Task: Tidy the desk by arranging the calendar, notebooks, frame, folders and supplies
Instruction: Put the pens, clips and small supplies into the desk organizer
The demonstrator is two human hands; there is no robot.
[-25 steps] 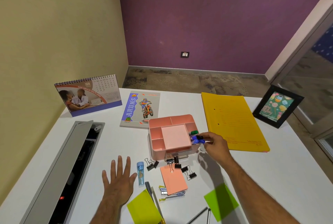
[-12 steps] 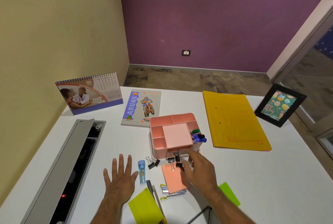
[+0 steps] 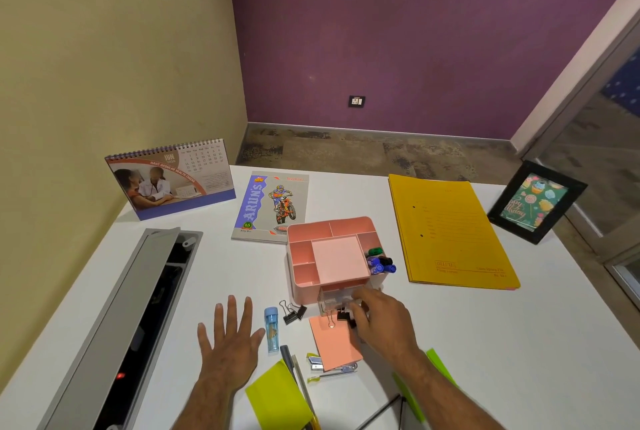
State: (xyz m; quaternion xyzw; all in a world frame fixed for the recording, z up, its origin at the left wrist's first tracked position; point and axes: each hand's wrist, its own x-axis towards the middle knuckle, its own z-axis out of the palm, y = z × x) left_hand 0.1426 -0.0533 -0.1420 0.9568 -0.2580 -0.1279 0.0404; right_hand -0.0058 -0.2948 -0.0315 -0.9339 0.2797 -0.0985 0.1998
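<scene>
Binder clips: right hand [image 3: 379, 317] pinches one black clip [image 3: 343, 316] at the organizer's [image 3: 332, 253] little clear drawer [image 3: 334, 299], two more clips [image 3: 294, 313] between the hands. Left hand [image 3: 230, 343] flat, fingers spread, empty. Right hand has moved up from the pink notepad [image 3: 334, 343] since half a second ago. Markers [image 3: 380, 261] sit in the organizer's right slot.

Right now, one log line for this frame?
right hand: fingers at black binder clip | by pink plastic organiser clear drawer | left hand: flat on white desk

Open grey cable tray [image 3: 114, 318] in desk, left of left hand; wall socket [image 3: 356, 101] far ahead.
</scene>
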